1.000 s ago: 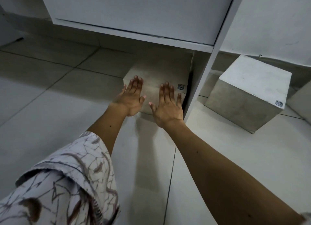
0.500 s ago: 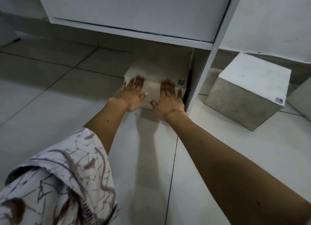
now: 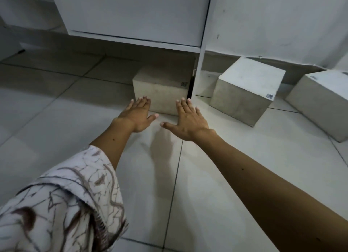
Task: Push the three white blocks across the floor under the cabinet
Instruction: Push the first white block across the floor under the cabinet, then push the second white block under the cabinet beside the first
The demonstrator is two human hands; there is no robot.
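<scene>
Left hand (image 3: 138, 115) flat, fingers straight and close together, tips at the lower left of the near face of block 1 (image 3: 162, 93) — contact not certain. Right hand (image 3: 186, 120) flat, fingers slightly spread, tips at the same face's lower right, thumb out to the side. Both arms extended forward, palms down. Block 1 on floor (image 3: 56, 120), partly under cabinet (image 3: 135, 16), just beside its upright panel (image 3: 200, 63). Beyond the panel: block 2 (image 3: 246, 89) and block 3 (image 3: 323, 99), near the wall (image 3: 282, 22). Open floor to the left under the cabinet.

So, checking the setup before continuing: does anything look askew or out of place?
Mildly: the middle block sits turned at an angle to the cabinet, unlike the squared block under it. Nothing looks damaged.
</scene>
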